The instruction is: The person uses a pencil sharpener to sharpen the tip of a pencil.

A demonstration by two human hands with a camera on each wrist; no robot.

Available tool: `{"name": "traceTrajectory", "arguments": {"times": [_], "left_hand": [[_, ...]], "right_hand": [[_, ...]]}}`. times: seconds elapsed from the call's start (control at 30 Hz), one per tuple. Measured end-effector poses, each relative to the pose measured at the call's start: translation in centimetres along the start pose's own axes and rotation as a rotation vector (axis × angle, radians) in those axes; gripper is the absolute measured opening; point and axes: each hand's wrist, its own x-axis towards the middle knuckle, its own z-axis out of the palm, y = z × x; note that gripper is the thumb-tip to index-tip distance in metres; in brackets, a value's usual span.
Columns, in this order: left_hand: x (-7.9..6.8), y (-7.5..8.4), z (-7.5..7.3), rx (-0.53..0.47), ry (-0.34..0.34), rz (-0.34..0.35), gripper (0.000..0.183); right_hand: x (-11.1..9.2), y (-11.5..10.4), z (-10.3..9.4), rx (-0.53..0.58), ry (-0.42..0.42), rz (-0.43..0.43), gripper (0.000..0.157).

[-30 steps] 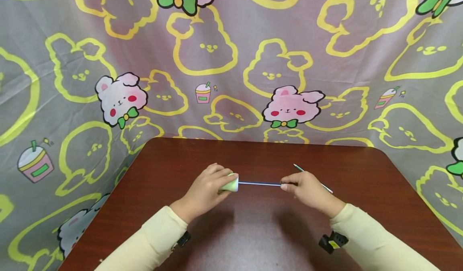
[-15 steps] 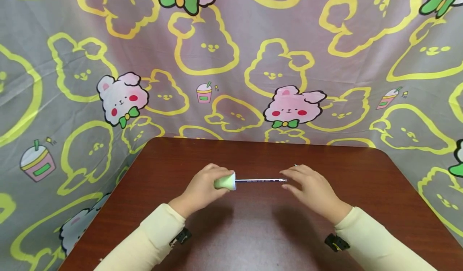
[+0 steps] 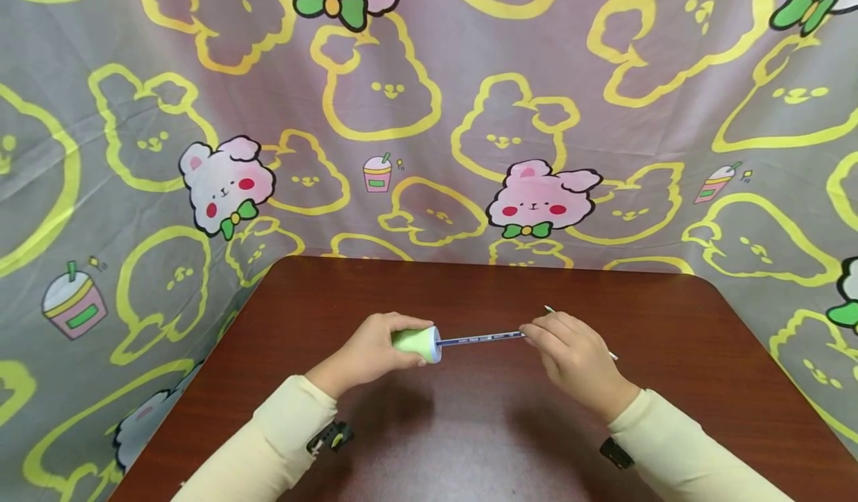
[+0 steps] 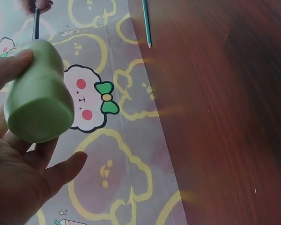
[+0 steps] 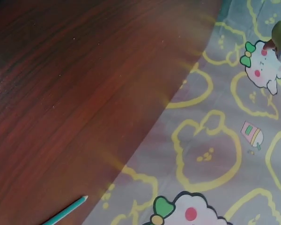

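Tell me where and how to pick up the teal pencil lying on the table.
Best pinch the teal pencil around mid-shaft, coming from above and closing across its long sides. It is slim, straight and lies flat on the table; its sharpened tip tapers, so would likely give a poorer hold.

1. Tabletop (image 3: 469,427): wood-grained, smooth, glossy under light.
2. Green container (image 4: 40,101): smooth, plastic-looking, soft sheen.
3. Backdrop (image 3: 442,40): printed cloth, matt, creased.
4. Sleeves (image 3: 690,442): matt cloth.
5. Teal pencil (image 5: 66,211): smooth, painted-looking finish.
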Motion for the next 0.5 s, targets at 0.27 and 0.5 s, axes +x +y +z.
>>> {"name": "traceTrajectory", "arguments": {"times": [0.27, 0.5], "left_hand": [[-0.4, 0.5, 0.8, 0.048, 0.061, 0.093, 0.046], [-0.5, 0.4, 0.9, 0.367, 0.192, 0.396, 0.044]], "right_hand": [[0.8, -0.7, -0.8, 0.117, -0.132, 0.25, 0.013], [2.3, -1.2, -1.7, 0.252, -0.486, 0.733, 0.014]]}}
